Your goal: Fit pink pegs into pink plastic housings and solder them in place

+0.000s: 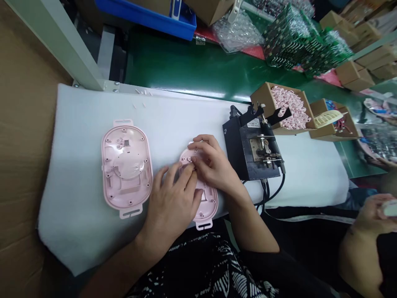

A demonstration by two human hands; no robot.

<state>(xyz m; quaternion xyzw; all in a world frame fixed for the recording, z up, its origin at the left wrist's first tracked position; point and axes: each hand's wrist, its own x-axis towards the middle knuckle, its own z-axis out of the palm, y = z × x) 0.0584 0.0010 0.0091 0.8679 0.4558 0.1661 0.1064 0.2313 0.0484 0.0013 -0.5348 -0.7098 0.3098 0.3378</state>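
Both my hands work over a pink plastic shell [211, 203] lying with its ribbed inside up. My left hand [172, 203] rests across its left side, fingers spread and thumb over the shell's middle. From the right, my right hand [215, 165] reaches over the upper part, thumb and fingers bent inward close to the left fingertips. Whatever lies beneath these fingertips is hidden. Left of my hands, a larger pink shell [127, 186] lies inside up, with a round raised area and strap loops at both ends.
A black machine [237, 149] with cables stands right of my hands. Beyond it are a carton of small pink parts [291, 107] and another carton [322, 132]. Small pale pins [144, 104] lie at the mat's back edge. A co-worker's hand [374, 213] is at far right.
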